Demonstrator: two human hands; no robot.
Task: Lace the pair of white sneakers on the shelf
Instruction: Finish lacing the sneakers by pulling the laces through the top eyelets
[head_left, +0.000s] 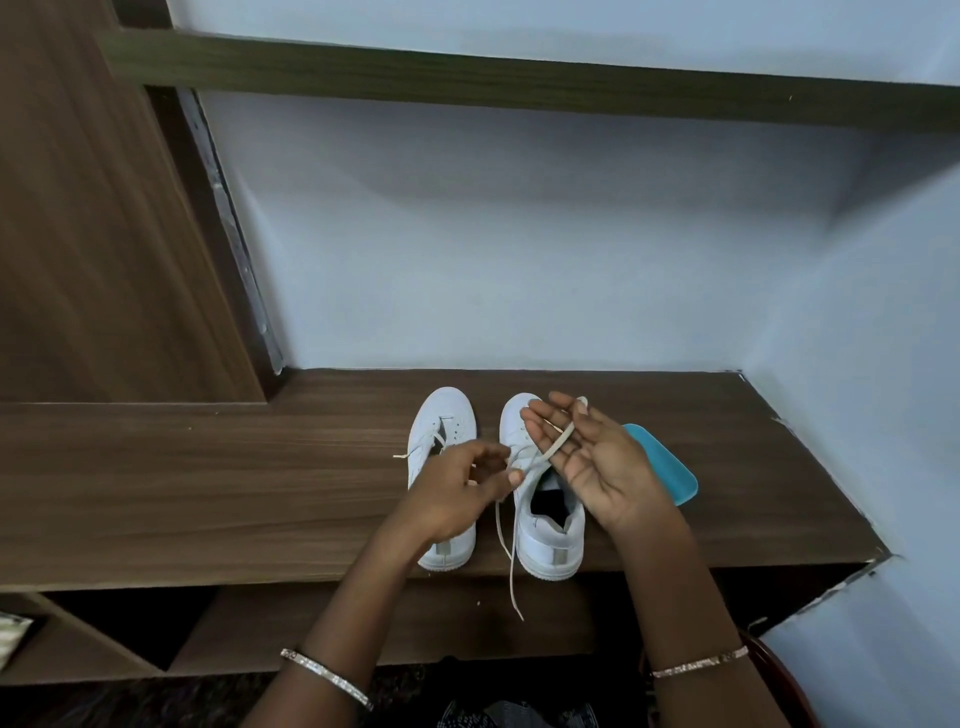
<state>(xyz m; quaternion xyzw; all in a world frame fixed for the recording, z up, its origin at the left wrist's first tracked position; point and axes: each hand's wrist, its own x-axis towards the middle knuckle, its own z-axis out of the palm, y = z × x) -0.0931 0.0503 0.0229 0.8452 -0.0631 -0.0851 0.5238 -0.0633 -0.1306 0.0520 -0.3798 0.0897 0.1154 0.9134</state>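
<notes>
Shelf: a dark wood shelf (208, 467) against a pale blue wall carries both shoes, toes to the wall.
Left fingers: our left hand (457, 488) pinches the lace (511, 561) between thumb and forefinger, probably to steady it beside the eyelets.
Right fingers: our right hand (597, 467) lies palm up, fingers (545, 421) nearly straight, the lace draped across them, ungripped; we judge this keeps the slack untangled.
Right sneaker (550, 540): beneath both hands, the lace tail hanging past the shelf edge.
Left sneaker (441, 415): under the left wrist, partly hidden.
Blue tray (670, 467): behind the right fingers.
</notes>
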